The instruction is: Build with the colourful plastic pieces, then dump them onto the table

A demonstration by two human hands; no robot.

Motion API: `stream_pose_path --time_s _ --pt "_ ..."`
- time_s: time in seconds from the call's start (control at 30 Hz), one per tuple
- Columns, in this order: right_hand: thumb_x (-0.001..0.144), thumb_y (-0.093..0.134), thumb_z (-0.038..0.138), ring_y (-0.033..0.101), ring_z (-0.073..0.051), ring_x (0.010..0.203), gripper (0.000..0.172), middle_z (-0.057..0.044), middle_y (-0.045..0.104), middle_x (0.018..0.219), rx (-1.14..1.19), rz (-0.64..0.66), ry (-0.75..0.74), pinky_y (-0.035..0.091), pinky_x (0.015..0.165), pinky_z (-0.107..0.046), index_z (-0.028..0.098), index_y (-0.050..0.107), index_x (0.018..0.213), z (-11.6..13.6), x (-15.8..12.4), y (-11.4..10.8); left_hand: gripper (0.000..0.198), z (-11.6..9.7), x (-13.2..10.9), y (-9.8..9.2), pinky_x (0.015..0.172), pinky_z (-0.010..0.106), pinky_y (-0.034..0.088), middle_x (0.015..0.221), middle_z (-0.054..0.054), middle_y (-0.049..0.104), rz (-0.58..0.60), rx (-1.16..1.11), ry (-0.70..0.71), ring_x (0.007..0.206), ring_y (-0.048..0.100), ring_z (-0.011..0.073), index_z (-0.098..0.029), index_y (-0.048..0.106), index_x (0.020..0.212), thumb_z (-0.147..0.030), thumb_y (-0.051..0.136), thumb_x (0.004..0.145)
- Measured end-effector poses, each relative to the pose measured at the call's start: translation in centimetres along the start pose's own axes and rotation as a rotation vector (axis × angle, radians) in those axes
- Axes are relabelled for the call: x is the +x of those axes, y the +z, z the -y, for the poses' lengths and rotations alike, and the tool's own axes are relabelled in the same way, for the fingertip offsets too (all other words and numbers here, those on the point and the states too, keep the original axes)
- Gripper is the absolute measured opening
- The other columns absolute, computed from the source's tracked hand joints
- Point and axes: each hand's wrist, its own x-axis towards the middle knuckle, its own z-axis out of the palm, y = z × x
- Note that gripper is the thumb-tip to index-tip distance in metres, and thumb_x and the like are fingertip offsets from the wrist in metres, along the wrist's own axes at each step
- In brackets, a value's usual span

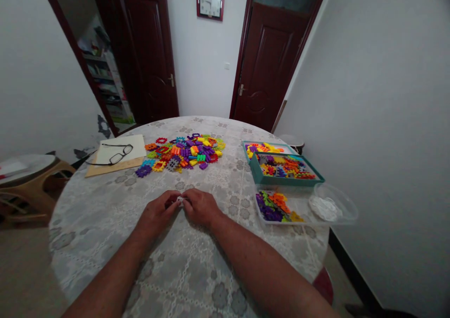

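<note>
Head view: nearest the camera, the right forearm [267,264] and the left forearm [112,271] are seen laid inward from the lower edge, over the patterned cover of the table [183,276]. At the middle of the table, in front of the pile of coloured pieces [191,153], a small whitish piece [180,200] is held between the fingertips of the left hand [163,206] and the right hand [200,206]. Grip, both hands: fingers and thumbs drawn together, the piece pinched from its two sides; exact finger contact is not resolved. The outline of the piece is largely covered by the fingers, and whether one part or two are held cannot be told. Handling, by estimate: very light, probably thin and fairly stiff; material not confirmed. If smooth plastic, some slip under the fingertips is to be expected, and thin edges might be bent or cracked by a hard twist. Hold is best taken at opposite edges, thumb against forefinger, with light, even pressure and the middle left uncovered. To the right, other coloured parts are contained in the green box [290,182] and the clear tray [281,223], both well apart from the hands.
</note>
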Motion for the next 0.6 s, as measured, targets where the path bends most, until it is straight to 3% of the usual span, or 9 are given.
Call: stream_pose_path --time_s 0.3,0.4,0.6 --pt "0.108 0.051 0.043 0.070 -0.023 0.110 0.027 -0.005 0.074 0.124 0.022 0.015 0.010 0.053 0.091 -0.035 0.028 0.065 0.124 -0.3 0.4 0.0 0.051 -0.5 0.3 -0.5 0.088 0.038 0.059 0.100 0.004 0.083 -0.037 0.093 -0.082 0.093 0.076 0.0287 -0.026 0.075 0.106 -0.071 0.068 0.082" --pt "0.106 0.052 0.042 0.071 -0.023 0.111 0.027 -0.004 0.074 0.126 0.032 0.012 0.021 0.055 0.092 -0.036 0.029 0.064 0.126 -0.3 0.4 -0.1 0.051 -0.2 0.7 -0.8 0.092 0.039 0.058 0.102 -0.001 0.083 -0.037 0.155 -0.109 0.098 0.076 0.0288 -0.030 0.074 0.104 -0.074 0.066 0.080" --pt "0.103 0.050 0.043 0.072 -0.027 0.113 0.031 -0.005 0.073 0.134 0.047 0.018 0.032 0.059 0.093 -0.044 0.029 0.063 0.129 -0.6 0.9 0.1 0.056 2.6 2.1 -1.5 0.098 0.041 0.055 0.107 -0.014 0.083 0.043 0.267 -0.130 0.108 0.073 0.0276 -0.041 0.067 0.108 -0.089 0.053 0.082"
